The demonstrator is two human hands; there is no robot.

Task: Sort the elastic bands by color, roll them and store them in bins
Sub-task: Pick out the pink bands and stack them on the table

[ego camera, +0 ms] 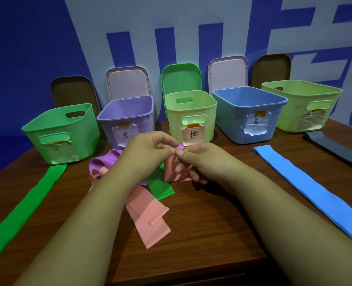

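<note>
My left hand (148, 149) and my right hand (199, 159) meet above the table's middle, both pinching the top edge of a pink band (150, 215). That band hangs down from my fingers and trails over the wood toward me. Under my hands lies a tangle with a purple band (105, 162) and a short green band (159, 185). A long green band (26, 205) lies flat at the left, a blue band (307, 186) flat at the right, and a dark grey band (336, 149) at the far right.
Several labelled bins stand in a row at the back: green bin (45, 129), purple bin (109, 118), pale yellow bin (210, 116), blue bin (224, 112), light green bin (290, 112). Lids (127, 83) lean on the wall behind. The table's front edge (191, 267) is near me.
</note>
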